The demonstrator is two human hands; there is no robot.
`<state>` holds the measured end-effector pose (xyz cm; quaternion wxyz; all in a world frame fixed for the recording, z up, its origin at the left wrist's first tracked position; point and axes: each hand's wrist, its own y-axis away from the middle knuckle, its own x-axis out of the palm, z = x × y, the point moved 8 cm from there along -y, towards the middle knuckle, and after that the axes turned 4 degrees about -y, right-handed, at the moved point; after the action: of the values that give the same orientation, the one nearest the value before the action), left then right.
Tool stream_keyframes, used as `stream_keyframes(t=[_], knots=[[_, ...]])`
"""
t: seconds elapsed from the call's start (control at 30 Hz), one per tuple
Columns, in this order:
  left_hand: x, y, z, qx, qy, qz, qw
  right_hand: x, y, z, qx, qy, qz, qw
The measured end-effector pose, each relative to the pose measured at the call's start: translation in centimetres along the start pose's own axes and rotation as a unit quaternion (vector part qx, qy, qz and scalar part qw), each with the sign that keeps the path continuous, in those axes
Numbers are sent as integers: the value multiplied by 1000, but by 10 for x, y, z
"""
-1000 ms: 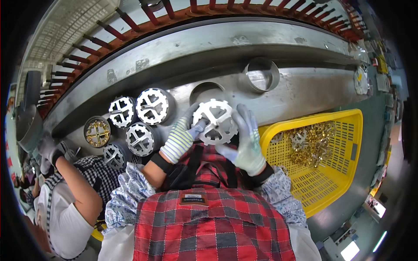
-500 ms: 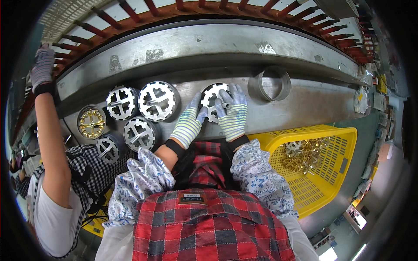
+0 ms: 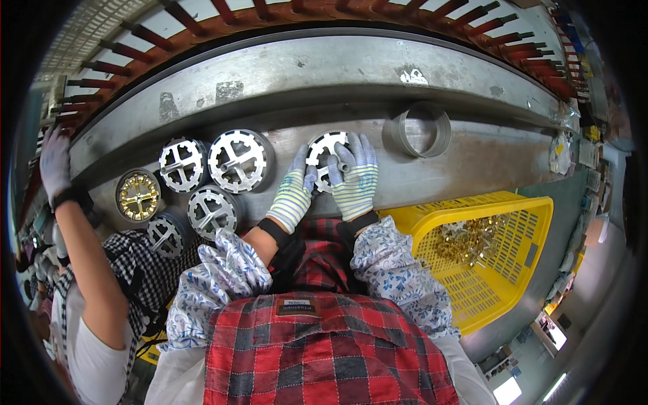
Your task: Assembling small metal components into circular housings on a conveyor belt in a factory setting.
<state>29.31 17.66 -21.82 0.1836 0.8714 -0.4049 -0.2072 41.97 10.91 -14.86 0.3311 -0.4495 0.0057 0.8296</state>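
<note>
A round, slotted silver metal jig (image 3: 322,150) with a short central post lies on the steel bench (image 3: 486,158) before me. Along its left rim my left hand (image 3: 291,196), in a striped glove, is closed with fingers together. My right hand (image 3: 356,183), gloved alike, curves over the right side, its thumb and a finger close to the post. Both hands grip the jig between them and cover part of its rim. Whether a small part is under the right fingers is hidden.
Right of my hands stands an empty metal ring (image 3: 443,131). To the left are several similar jigs (image 3: 237,162) and one holding gold pieces (image 3: 139,196). A yellow basket (image 3: 536,243) holds loose gold parts (image 3: 469,243). A co-worker's arm (image 3: 94,266) reaches along the left side.
The view has shifted slightly. My hands stay around the jig, the right fingers moving a little over it. The co-worker's raised hand has come lower.
</note>
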Motion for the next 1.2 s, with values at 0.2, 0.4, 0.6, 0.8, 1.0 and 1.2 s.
stream_keyframes(t=[0.2, 0.4, 0.6, 0.8, 1.0, 1.2], knots=[[5, -3, 14, -43, 28, 26, 998, 8, 2, -3, -7, 6, 10, 1000], [13, 3, 1, -67, 75, 37, 994, -3, -2, -9, -6, 28, -13, 999], [-17, 12, 88, -46, 202, -34, 978, 24, -47, 27, 8, -78, 88, 993], [3, 41, 24, -166, 318, -23, 933, 25, -59, 48, -50, -75, 119, 989], [44, 50, -56, -47, 23, 135, 989, -231, 59, -101, 294, -328, -275, 855], [170, -27, -127, 296, -393, 183, 851, -240, 257, -351, 498, 103, -104, 855]])
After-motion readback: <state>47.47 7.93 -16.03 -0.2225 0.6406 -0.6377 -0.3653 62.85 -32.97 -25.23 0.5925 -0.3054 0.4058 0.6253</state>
